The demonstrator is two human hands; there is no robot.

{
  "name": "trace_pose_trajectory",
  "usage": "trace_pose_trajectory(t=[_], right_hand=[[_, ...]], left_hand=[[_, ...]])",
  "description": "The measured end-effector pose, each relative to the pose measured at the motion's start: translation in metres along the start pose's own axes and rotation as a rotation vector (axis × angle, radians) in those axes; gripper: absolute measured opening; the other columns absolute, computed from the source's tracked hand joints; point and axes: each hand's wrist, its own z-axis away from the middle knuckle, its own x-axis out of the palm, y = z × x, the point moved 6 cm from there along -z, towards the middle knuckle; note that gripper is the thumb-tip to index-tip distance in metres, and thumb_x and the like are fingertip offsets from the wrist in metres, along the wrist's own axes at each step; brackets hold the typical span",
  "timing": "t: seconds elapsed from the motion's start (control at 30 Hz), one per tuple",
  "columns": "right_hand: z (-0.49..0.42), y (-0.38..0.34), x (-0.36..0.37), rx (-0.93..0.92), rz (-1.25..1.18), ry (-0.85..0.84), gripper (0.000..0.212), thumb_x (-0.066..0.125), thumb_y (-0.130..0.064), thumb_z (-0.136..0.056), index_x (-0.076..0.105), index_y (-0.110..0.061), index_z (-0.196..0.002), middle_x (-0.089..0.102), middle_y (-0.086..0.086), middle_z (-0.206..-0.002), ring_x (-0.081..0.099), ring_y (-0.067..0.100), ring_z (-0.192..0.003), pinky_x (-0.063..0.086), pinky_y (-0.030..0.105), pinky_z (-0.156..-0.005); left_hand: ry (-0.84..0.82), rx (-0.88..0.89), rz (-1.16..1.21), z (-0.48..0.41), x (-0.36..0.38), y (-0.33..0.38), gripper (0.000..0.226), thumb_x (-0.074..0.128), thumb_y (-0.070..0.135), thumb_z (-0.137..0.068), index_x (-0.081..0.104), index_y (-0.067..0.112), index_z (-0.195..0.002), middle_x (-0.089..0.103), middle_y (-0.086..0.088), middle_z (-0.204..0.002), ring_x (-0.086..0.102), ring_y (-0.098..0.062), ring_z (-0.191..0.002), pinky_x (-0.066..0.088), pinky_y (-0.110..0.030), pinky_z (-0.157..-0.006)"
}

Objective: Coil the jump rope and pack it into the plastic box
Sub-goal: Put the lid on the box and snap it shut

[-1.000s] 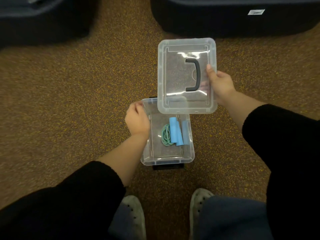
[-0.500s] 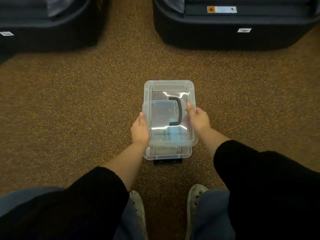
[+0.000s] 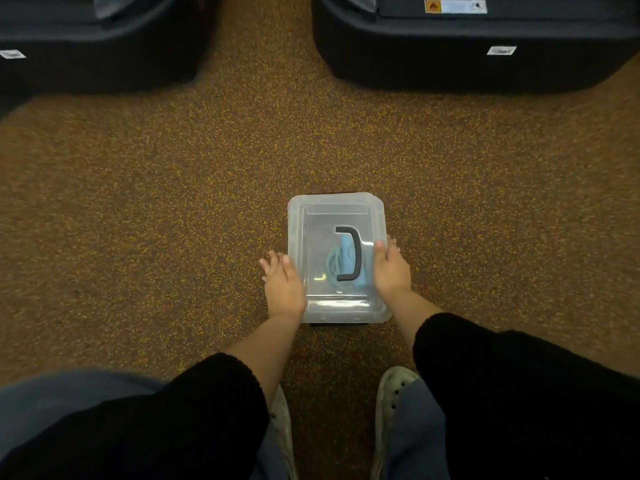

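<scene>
Clear plastic box (image 3: 343,316) sat on the carpet (image 3: 173,202), long axis pointing away from the person, with its lid (image 3: 320,233) on and the coiled jump rope (image 3: 337,263) inside. Left hand (image 3: 284,285), fingers straight, pressed the lid's left edge. Right hand (image 3: 391,271), also flat, pressed the right edge, equally near.

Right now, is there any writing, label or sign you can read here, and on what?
Nothing reads clearly.
Sticker on the right dark case: triangle sign on yellow, wording blurred.
White tag below it: too small.
Second white tag on the left dark case: blurred.
</scene>
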Motion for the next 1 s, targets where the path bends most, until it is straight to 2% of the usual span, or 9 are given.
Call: trace_pose_trajectory(t=[0.13,0.27,0.5,0.57,0.63,0.67,0.73,0.83,1.0], right_hand=[[-0.009,0.004,0.006,-0.002,-0.01,-0.002,0.054,0.024,-0.041,-0.101,0.024,-0.016,-0.149,0.033,0.012,-0.152,0.027,0.031,-0.141,0.023,0.047,-0.115],[-0.019,0.005,0.013,0.004,0.008,-0.015,0.054,0.022,-0.042,-0.101,0.02,-0.02,-0.15,0.034,0.014,-0.151,0.032,0.035,-0.138,0.027,0.048,-0.113],[-0.024,0.005,0.017,-0.003,0.001,-0.029,0.052,0.021,-0.039,-0.102,0.012,-0.02,-0.15,0.039,0.016,-0.147,0.043,0.036,-0.129,0.034,0.038,-0.105],[-0.024,0.005,0.016,-0.015,-0.002,-0.042,0.052,0.02,-0.038,-0.102,0.013,-0.021,-0.151,0.048,0.017,-0.138,0.049,0.035,-0.121,0.037,0.034,-0.096],[-0.025,0.006,0.016,-0.016,0.006,-0.069,0.051,0.02,-0.038,-0.102,0.013,-0.023,-0.15,0.051,0.017,-0.134,0.051,0.035,-0.118,0.037,0.032,-0.091],[-0.026,0.006,0.016,-0.013,0.005,-0.087,0.05,0.02,-0.038,-0.102,0.013,-0.023,-0.15,0.05,0.017,-0.134,0.05,0.035,-0.118,0.037,0.033,-0.093],[-0.028,0.006,0.016,0.012,0.003,-0.14,0.05,0.021,-0.037,-0.102,0.014,-0.022,-0.149,0.048,0.017,-0.136,0.048,0.036,-0.121,0.036,0.037,-0.097],[-0.03,0.001,0.014,0.043,0.02,-0.195,0.049,0.021,-0.036,-0.103,0.015,-0.021,-0.148,0.045,0.017,-0.139,0.045,0.037,-0.125,0.034,0.039,-0.101],[-0.033,-0.01,0.008,0.039,0.015,-0.163,0.047,0.03,-0.024,-0.102,0.021,-0.014,-0.147,0.043,0.015,-0.142,0.045,0.033,-0.125,0.036,0.033,-0.095]], left_hand=[[0.027,0.05,-0.021,-0.006,0.005,-0.003,0.053,0.019,0.036,-0.101,0.018,0.01,-0.147,0.011,-0.007,-0.158,-0.002,-0.02,-0.146,0.003,-0.036,-0.118],[0.051,0.07,-0.056,-0.013,0.011,-0.005,0.052,0.019,0.033,-0.101,0.018,0.008,-0.147,0.011,-0.006,-0.158,-0.004,-0.019,-0.146,0.002,-0.033,-0.117],[0.085,0.077,-0.116,-0.021,0.018,-0.011,0.053,0.016,0.036,-0.101,0.019,0.01,-0.147,0.015,-0.007,-0.157,0.001,-0.02,-0.147,0.006,-0.037,-0.119],[0.09,0.076,-0.131,-0.021,0.02,-0.012,0.053,0.015,0.037,-0.101,0.027,0.011,-0.146,0.027,-0.011,-0.154,0.016,-0.025,-0.145,0.019,-0.039,-0.117],[0.112,0.089,-0.103,-0.019,0.018,-0.012,0.051,0.016,0.037,-0.1,0.044,0.008,-0.132,0.051,-0.017,-0.135,0.046,-0.032,-0.127,0.039,-0.038,-0.1],[0.127,0.105,-0.088,-0.018,0.017,-0.011,0.049,0.018,0.035,-0.101,0.05,0.005,-0.122,0.058,-0.018,-0.122,0.054,-0.033,-0.114,0.042,-0.035,-0.09],[0.13,0.097,-0.055,-0.017,0.015,-0.01,0.047,0.019,0.034,-0.101,0.051,0.002,-0.116,0.058,-0.019,-0.115,0.054,-0.032,-0.108,0.04,-0.036,-0.089],[0.067,0.002,-0.003,-0.014,0.014,-0.008,0.051,0.019,0.038,-0.1,0.047,0.003,-0.125,0.051,-0.02,-0.127,0.048,-0.032,-0.117,0.036,-0.037,-0.098],[0.028,-0.381,0.035,-0.001,0.006,-0.025,0.078,0.025,0.069,-0.086,0.05,0.005,-0.124,0.055,-0.018,-0.126,0.051,-0.035,-0.116,0.039,-0.04,-0.095]])
